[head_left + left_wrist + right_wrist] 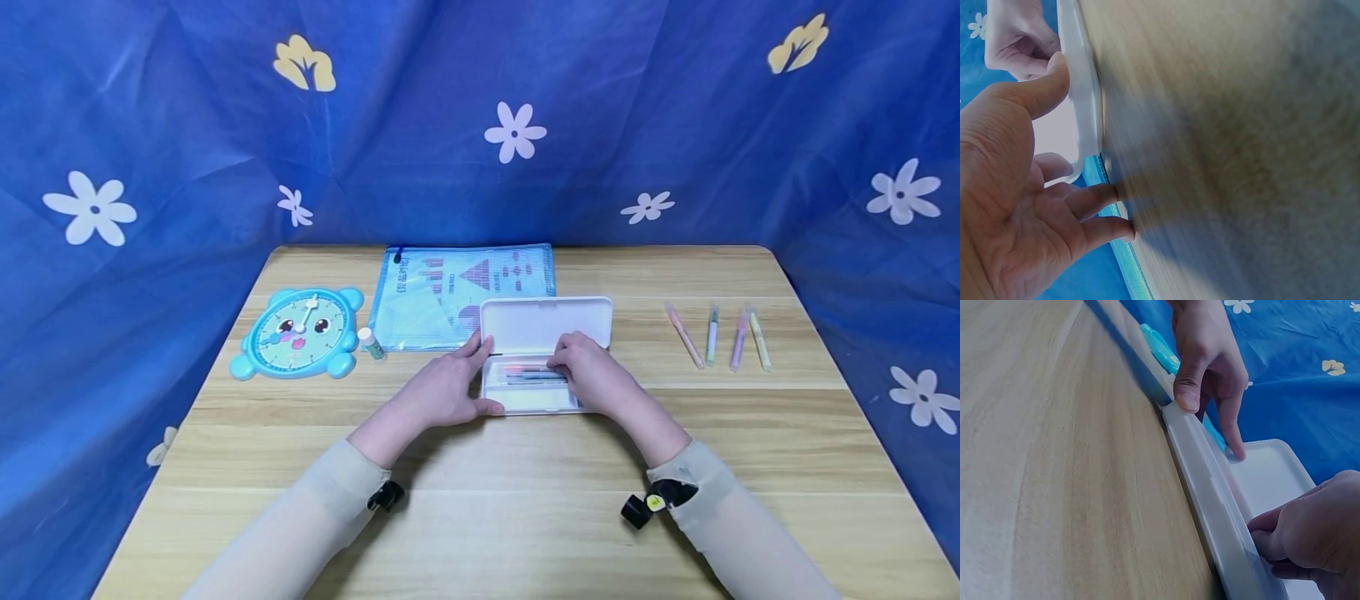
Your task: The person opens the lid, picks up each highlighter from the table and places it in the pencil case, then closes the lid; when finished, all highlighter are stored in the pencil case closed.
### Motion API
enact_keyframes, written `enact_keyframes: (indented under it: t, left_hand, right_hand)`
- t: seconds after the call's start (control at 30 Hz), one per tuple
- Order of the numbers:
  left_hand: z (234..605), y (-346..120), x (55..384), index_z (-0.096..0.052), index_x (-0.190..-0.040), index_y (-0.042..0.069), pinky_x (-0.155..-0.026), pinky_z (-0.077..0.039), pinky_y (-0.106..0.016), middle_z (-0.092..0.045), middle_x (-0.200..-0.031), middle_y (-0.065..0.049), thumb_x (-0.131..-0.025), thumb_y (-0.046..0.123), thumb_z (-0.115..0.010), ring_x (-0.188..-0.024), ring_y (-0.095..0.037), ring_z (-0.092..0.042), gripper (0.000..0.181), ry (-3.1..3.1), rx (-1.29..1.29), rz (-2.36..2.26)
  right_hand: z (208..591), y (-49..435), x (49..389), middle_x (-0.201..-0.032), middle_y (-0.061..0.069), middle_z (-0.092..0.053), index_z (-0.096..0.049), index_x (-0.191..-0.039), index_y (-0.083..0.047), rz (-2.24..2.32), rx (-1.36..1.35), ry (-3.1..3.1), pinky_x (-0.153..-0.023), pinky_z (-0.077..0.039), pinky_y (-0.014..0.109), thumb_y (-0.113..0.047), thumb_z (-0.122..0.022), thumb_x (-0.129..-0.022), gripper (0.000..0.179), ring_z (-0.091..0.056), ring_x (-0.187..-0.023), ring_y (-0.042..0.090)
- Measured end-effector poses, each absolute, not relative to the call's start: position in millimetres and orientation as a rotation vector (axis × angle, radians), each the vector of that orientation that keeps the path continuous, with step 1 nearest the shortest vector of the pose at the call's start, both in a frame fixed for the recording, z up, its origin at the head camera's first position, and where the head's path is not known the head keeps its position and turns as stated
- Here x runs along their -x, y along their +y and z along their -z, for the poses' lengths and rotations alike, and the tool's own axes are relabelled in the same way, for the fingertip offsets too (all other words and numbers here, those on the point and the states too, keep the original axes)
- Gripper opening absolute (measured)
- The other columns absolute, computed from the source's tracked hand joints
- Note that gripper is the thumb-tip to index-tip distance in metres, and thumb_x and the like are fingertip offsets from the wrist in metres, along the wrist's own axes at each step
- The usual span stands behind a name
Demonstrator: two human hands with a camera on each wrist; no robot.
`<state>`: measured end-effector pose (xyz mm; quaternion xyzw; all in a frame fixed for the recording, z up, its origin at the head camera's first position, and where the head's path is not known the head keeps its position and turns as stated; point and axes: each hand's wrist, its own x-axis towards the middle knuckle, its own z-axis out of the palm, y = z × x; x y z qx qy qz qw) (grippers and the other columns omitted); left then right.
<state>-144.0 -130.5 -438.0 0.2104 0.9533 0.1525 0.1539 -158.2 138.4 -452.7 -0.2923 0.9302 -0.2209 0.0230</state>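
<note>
An open white pencil case (534, 406) lies in front of me, its lid (543, 325) tilted up at the back. Several slim pens (534, 377) lie lengthwise inside it. My left hand (450, 387) holds the case at its left end; in the left wrist view the thumb (1054, 84) presses the front rim and the index finger reaches the lid. My right hand (596, 375) dips into the right part of the case, fingers curled and pinching at the pens' right ends. In the right wrist view its fingertips are hidden behind the front wall.
Left on the table are a blue animal-shaped toy clock (303, 333) and a glue stick (371, 343). A blue mesh zip pouch (427, 300) lies behind the case. To the right lie a pink marker (686, 337), a blue-green one (712, 337), a purple one (739, 342) and a yellow one (760, 340).
</note>
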Motion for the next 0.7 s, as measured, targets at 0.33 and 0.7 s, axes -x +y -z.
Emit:
enact_keyframes:
  t: [0.33,0.7]
  left_hand:
    - [438.6,-130.2,143.9,-0.020,-0.170,0.013,-0.119,-0.038,-0.050,-0.013,-0.173,-0.016,-0.084,0.065,-0.081,-0.146,-0.045,-0.042,0.117,2.728,-0.601,-0.442]
    - [438.5,-130.8,143.9,-0.021,-0.169,0.012,-0.120,-0.037,-0.050,-0.014,-0.173,-0.017,-0.084,0.066,-0.081,-0.147,-0.045,-0.041,0.117,2.736,-0.617,-0.445]
  right_hand:
    - [449.0,146.5,158.3,-0.098,0.003,-0.070,-0.081,-0.108,-0.003,0.816,0.865,2.869,-0.088,-0.058,0.041,0.002,-0.075,-0.096,0.014,-0.066,-0.096,0.021]
    - [437.2,185.9,160.1,-0.100,0.009,-0.073,-0.079,-0.111,0.001,1.062,0.736,2.924,-0.086,-0.059,0.046,-0.004,-0.078,-0.096,0.016,-0.070,-0.093,0.026]
